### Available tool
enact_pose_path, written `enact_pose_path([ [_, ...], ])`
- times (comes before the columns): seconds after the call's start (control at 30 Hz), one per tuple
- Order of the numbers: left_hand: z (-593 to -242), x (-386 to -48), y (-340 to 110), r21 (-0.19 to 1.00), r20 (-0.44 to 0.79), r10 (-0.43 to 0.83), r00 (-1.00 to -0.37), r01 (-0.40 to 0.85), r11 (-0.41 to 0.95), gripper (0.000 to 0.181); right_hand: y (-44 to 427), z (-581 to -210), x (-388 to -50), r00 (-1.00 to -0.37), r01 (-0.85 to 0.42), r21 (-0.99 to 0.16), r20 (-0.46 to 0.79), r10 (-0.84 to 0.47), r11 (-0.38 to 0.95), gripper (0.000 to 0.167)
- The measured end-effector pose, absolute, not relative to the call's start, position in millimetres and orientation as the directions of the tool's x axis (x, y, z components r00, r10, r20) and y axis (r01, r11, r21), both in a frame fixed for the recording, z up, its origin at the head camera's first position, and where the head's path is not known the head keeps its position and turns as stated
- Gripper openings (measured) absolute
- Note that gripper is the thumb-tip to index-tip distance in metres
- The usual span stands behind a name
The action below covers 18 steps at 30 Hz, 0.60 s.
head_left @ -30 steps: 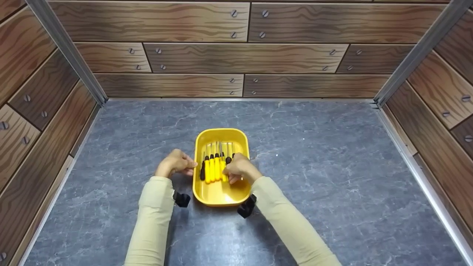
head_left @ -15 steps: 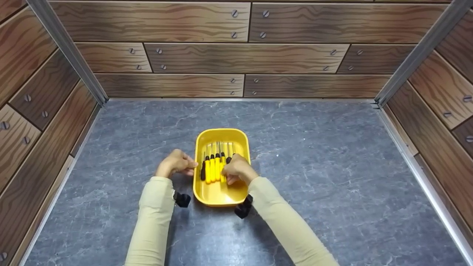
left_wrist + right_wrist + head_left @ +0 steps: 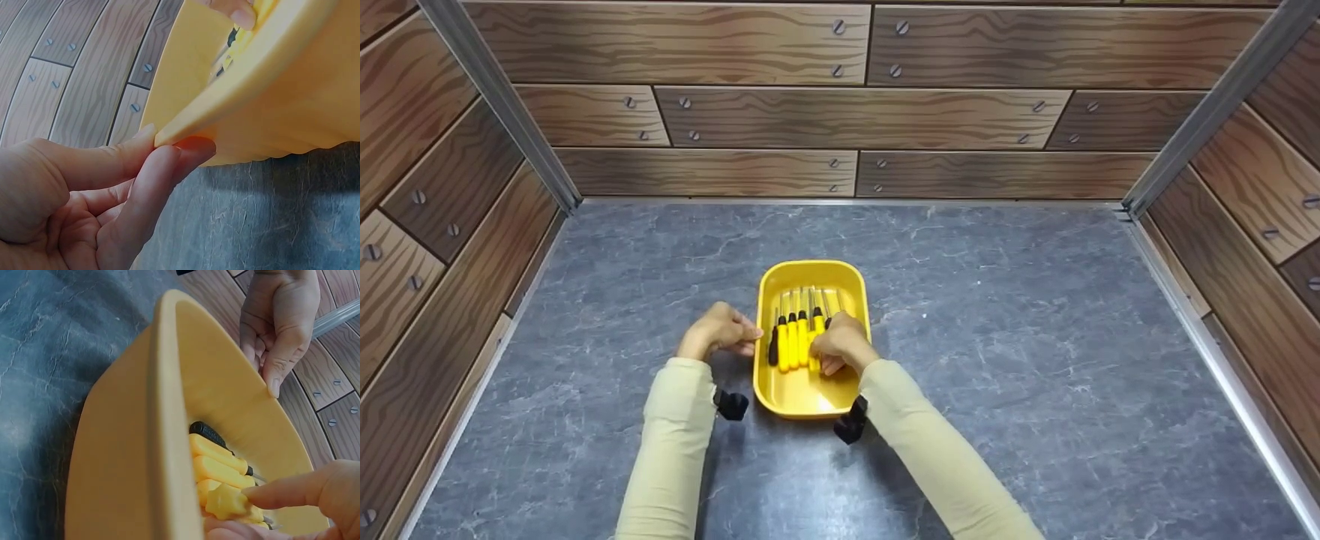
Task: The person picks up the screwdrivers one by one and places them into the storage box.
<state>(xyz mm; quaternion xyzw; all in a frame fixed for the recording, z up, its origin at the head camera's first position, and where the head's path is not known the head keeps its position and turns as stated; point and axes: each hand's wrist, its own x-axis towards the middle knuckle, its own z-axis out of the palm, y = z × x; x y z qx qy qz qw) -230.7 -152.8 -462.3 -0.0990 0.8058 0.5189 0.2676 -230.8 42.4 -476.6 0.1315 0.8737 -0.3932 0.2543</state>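
Note:
A yellow plastic bin (image 3: 810, 403) holds a row of screwdrivers (image 3: 793, 345), most with yellow handles, their shafts pointing away from me. At the row's left end lies a black-handled one (image 3: 773, 348). My left hand (image 3: 721, 330) pinches the bin's left rim between thumb and fingers; the left wrist view shows the grip on the rim (image 3: 225, 104) closely. Inside the bin, my right hand (image 3: 844, 343) pinches a yellow screwdriver handle (image 3: 226, 502), whose fluted end faces the right wrist camera. That hand covers part of the screwdrivers at the right of the row.
The bin stands on a grey marbled tabletop (image 3: 1020, 337). Wood-patterned panels (image 3: 780, 116) with metal edging rise at the back and both sides. Black wrist cameras (image 3: 732, 406) hang at the inner side of each forearm, close to the bin's front.
My right hand has shifted slightly left with the yellow screwdriver, towards the row. Shafts near it now lean a little differently. My left hand keeps its place on the rim.

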Motion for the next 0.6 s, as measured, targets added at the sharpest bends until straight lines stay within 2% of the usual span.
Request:
enact_pose_path([
  [0.6,-462.6,-231.4,-152.3,0.786,-0.525,0.120,-0.843,-0.425,0.449,0.025,43.7,-478.0,-232.7,-0.847,0.412,-0.635,-0.532,0.017,0.654,0.009],
])
